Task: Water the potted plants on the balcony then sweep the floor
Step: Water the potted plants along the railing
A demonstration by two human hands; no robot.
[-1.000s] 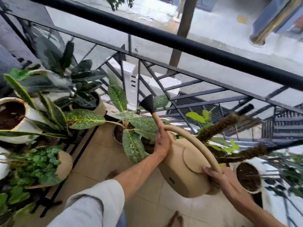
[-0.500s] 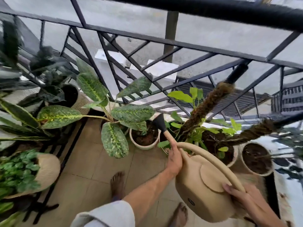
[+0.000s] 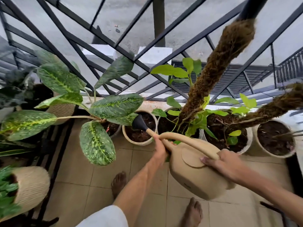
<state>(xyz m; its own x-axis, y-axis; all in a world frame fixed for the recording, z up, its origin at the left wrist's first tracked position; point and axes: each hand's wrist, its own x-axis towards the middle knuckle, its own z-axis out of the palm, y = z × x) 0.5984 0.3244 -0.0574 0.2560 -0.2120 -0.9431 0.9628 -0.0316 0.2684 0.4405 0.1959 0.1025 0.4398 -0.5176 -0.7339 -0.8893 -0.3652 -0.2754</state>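
Observation:
I hold a beige watering can [image 3: 195, 174] over the tiled floor. My left hand [image 3: 159, 149] grips the base of its spout; my right hand [image 3: 219, 164] grips the rear of its arched handle. The black rose [image 3: 139, 122] at the spout's end hangs over the soil of a small round pot [image 3: 131, 140]. No water stream is visible. Left of that pot stands a plant with big speckled leaves [image 3: 114, 107]. To the right are two pots with moss poles [image 3: 218, 63] and light green leaves, then a bare pot of soil [image 3: 275, 140].
A black metal railing [image 3: 114, 45] runs behind the pot row, with the street far below. A ribbed beige pot [image 3: 31, 185] with a leafy plant sits at lower left on a dark rack. My bare feet [image 3: 118, 182] stand on the beige tiles.
My view has tilted further down and closer to the pots. The can has moved left and forward, bringing the rose over the small round pot's soil. Both hands keep their grips.

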